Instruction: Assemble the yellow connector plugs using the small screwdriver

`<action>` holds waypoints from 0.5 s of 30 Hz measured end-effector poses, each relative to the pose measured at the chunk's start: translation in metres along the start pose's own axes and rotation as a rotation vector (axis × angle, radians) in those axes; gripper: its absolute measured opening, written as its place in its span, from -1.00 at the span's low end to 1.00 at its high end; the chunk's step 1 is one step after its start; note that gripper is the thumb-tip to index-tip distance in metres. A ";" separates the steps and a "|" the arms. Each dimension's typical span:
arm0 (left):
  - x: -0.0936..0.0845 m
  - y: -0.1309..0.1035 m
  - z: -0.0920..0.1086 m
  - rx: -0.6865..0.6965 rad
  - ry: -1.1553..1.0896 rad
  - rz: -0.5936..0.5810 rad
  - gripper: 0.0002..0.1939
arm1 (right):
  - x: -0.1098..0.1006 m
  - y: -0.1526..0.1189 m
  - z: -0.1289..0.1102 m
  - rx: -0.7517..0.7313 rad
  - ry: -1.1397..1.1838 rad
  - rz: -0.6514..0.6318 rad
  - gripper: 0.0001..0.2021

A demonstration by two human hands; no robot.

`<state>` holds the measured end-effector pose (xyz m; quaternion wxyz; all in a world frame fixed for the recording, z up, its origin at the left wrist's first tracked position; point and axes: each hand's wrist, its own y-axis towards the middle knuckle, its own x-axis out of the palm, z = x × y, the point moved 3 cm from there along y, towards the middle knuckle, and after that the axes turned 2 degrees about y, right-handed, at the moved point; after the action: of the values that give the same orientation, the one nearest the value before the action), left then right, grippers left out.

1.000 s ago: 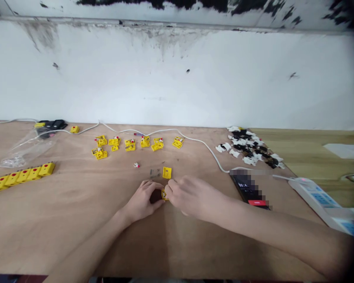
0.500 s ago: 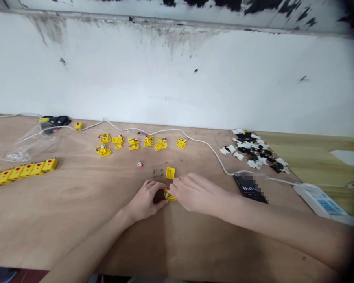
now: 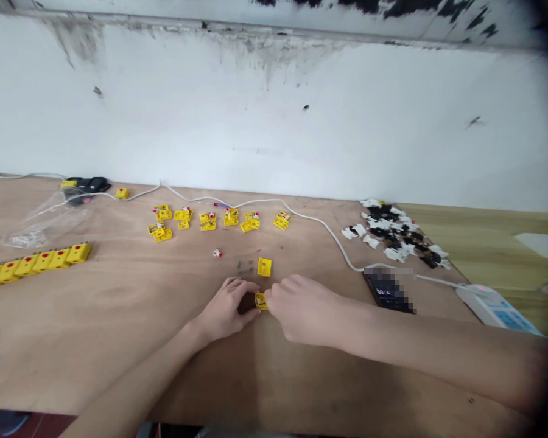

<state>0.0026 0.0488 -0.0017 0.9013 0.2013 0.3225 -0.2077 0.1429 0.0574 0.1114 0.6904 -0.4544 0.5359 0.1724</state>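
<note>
My left hand (image 3: 228,309) grips the left side of a small open yellow plastic housing (image 3: 260,301) between thumb and fingers, holding it on the table. Over the housing's right side is my right hand (image 3: 296,307), its fingers curled closed; whatever is in them is hidden. Just beyond the hands lies a second yellow shell half (image 3: 264,267), apart from both. To its left are several small metal pieces (image 3: 245,266). A small white part with a red tip (image 3: 217,253) rests farther left.
Open yellow housings (image 3: 207,221) with white and red parts stand along the back. Finished-looking yellow blocks (image 3: 43,261) line up at left near a clear bag (image 3: 31,234). A phone (image 3: 388,291), power strip (image 3: 497,310), white cable (image 3: 329,228) and black-and-white pieces (image 3: 390,231) occupy the right.
My right hand has shifted slightly to the right and turned over the housing. My left hand keeps its grip in the same place.
</note>
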 end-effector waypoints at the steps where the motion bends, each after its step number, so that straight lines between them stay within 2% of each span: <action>1: 0.000 0.000 0.000 -0.003 -0.001 -0.004 -0.68 | 0.000 0.001 0.001 0.072 0.052 -0.009 -0.92; 4: 0.000 0.000 0.000 -0.011 -0.005 -0.010 -0.67 | 0.002 0.001 0.005 0.175 0.121 -0.031 -0.91; 7: 0.000 0.000 0.000 -0.019 -0.005 -0.009 -0.66 | 0.000 -0.004 0.008 0.085 -0.007 0.060 -0.77; 9: 0.000 0.000 0.000 -0.015 -0.005 -0.007 -0.66 | -0.003 -0.008 0.008 -0.011 -0.160 0.120 -0.75; 12: 0.000 0.000 0.001 -0.009 -0.002 -0.003 -0.68 | -0.002 -0.007 0.003 -0.132 -0.263 0.054 -0.89; 15: 0.001 0.000 0.000 -0.005 0.005 -0.005 -0.71 | 0.000 0.001 -0.001 -0.161 -0.151 -0.025 -0.93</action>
<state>0.0030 0.0484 -0.0022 0.9004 0.1991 0.3259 -0.2085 0.1413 0.0572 0.1110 0.6923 -0.5005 0.4610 0.2402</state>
